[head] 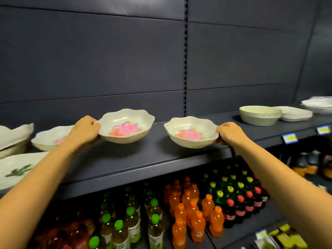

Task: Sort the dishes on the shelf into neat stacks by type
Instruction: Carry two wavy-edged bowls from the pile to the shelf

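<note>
Left hand (88,129) grips left floral bowl (125,125) by its outer rim, right hand (230,133) likewise right floral bowl (191,132); both bowls lie left of plain bowl stack (259,115), the right one nearer.

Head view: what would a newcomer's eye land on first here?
The left hand and right hand each grip a pink-flowered bowl by the rim, the left bowl and right bowl, at the middle of the shelf. Bright orange and green bottles crowd the level below; neat stacks sit far right.
</note>
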